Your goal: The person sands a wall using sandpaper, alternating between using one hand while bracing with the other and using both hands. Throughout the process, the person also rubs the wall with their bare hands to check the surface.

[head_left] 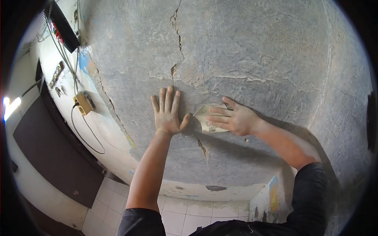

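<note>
– Left hand [168, 119] flat on the wall [256, 43], fingers up; where's the printed paper [201, 117]?
– Just right of it, above the wall's bottom edge, long axis seemingly sideways; nearer right hand [237, 120], laid flat over its far end, hands apart

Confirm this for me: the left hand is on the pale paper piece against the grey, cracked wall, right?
Not quite: the right hand, not the left hand, is on the pale paper piece against the grey, cracked wall, as the head view shows.
</note>
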`<state>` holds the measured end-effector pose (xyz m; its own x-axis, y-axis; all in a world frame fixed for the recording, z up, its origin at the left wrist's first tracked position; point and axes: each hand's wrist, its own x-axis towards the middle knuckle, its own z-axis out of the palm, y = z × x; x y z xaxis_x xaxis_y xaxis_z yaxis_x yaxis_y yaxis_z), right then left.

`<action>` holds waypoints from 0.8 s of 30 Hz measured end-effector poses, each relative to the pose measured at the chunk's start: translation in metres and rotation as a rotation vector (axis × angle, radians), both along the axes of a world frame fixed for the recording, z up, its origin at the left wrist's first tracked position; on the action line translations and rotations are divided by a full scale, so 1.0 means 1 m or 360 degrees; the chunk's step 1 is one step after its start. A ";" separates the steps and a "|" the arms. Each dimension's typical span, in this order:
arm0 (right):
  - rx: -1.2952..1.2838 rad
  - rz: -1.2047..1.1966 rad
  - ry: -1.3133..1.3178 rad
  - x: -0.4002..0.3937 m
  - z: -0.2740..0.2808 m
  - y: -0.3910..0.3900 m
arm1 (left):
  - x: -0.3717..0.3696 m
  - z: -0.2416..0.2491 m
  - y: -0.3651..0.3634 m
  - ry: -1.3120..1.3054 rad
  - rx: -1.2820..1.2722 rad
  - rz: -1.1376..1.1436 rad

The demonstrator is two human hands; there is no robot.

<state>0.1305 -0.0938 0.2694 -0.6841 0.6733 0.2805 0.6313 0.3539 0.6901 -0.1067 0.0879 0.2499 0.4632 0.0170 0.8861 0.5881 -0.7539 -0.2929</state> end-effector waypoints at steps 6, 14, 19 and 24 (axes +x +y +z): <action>0.1165 -0.0085 0.0680 0.018 0.060 -0.002 | -0.010 -0.034 -0.004 0.0167 -0.0136 0.0144; -0.0209 0.0141 0.0025 0.006 0.024 0.006 | -0.003 -0.109 -0.007 -0.0009 -0.0313 -0.0050; 0.1202 -0.0073 0.0571 0.024 0.078 -0.004 | -0.009 -0.166 -0.013 0.0143 -0.0478 -0.0119; 0.0579 -0.0479 -0.0579 -0.021 0.007 0.014 | -0.016 -0.171 -0.018 0.0129 -0.0631 -0.0329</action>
<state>0.1091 -0.0799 0.2768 -0.5735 0.7572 0.3127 0.3673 -0.1035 0.9243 -0.1223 0.0699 0.0789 0.5599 0.2476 0.7907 0.4004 -0.9163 0.0034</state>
